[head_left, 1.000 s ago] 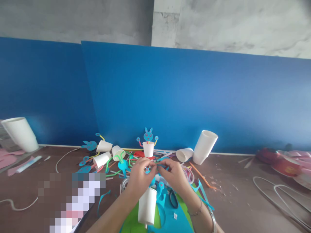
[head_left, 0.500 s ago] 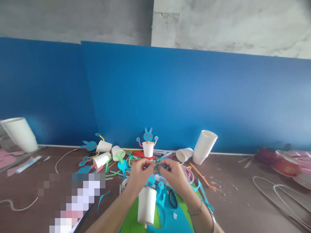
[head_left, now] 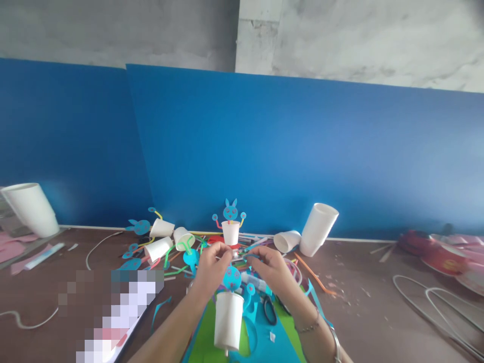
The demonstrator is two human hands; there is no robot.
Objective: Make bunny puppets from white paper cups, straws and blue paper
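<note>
My left hand (head_left: pixel 214 264) is closed in a pinch, with thumb and forefinger together; anything between them is too small to make out. Across a small gap, my right hand (head_left: pixel 267 264) pinches too, and what it may hold is hidden. Just below the hands is a white paper cup (head_left: pixel 229 322) with a short stub under it. A blue paper rabbit face (head_left: pixel 232 280) shows above its rim, and a small blue paw disc (head_left: pixel 250 289) is at its right. A glue tube (head_left: pixel 257 282) and dark-handled scissors (head_left: pixel 269 310) lie by my right wrist.
A finished cup rabbit (head_left: pixel 230 233) stands at the back. Several cup figures (head_left: pixel 159 248) lie at left among coloured straws. Stacked cups (head_left: pixel 319 229) stand at right, another stack (head_left: pixel 32 209) far left. Blue and green paper (head_left: pixel 272 343) lies in front; a white cable (head_left: pixel 427 302) curls at right.
My hands have moved apart a little, the left one shifting left. More of the rabbit face and the glue tube shows between them. The cup stays in place.
</note>
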